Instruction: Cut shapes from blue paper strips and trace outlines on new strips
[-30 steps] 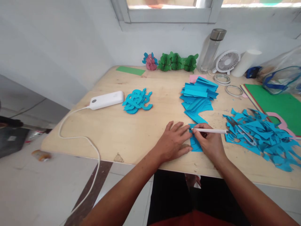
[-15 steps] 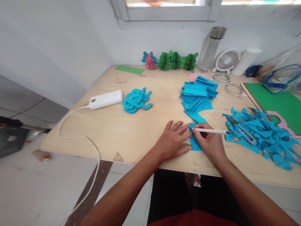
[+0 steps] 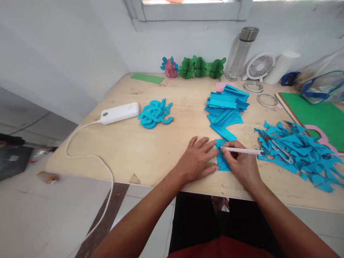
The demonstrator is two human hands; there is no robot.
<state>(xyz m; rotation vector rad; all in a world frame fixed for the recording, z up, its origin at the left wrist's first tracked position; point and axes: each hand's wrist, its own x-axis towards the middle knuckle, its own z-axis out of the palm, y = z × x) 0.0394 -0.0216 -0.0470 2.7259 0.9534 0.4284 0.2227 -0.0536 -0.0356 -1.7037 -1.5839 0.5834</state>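
On the table, my right hand pinches a pen, drawing on paper; the next stroke needs my left hand, spread and empty, steady.

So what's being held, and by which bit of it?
The right hand holds a white pen near its tip; the left hand touches blue paper.

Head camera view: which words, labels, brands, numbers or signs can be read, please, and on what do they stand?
No text can be read.
White oblong plastic device: a faint mark, too blurred.
Dark grey boxy object on the floor: pale label, too small.
Orange-and-white container on the floor: too blurred.
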